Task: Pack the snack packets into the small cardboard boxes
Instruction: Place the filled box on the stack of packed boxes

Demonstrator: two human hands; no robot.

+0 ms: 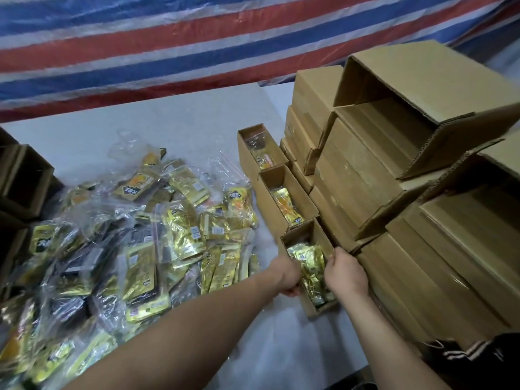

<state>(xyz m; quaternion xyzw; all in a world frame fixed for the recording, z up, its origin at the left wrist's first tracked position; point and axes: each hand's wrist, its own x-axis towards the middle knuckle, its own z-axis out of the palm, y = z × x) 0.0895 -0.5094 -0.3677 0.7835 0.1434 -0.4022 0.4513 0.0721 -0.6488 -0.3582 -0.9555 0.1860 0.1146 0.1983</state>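
Note:
Three small open cardboard boxes stand in a row on the white table. The nearest box (299,235) holds gold snack packets (311,266). My left hand (287,277) grips this box's left wall, fingers curled over the rim. My right hand (344,273) holds the right side, its fingertips at the rim and the packets. The middle box (270,192) has a gold and orange packet inside, and the far box (247,147) holds a packet in clear wrap. A big heap of loose gold packets (157,235) in clear bags lies to the left.
Stacks of larger cardboard boxes (394,153) rise close on the right, some with open flaps. More brown boxes (22,178) sit at the left edge. A red, white and blue striped tarp (168,38) hangs behind the white table (140,122).

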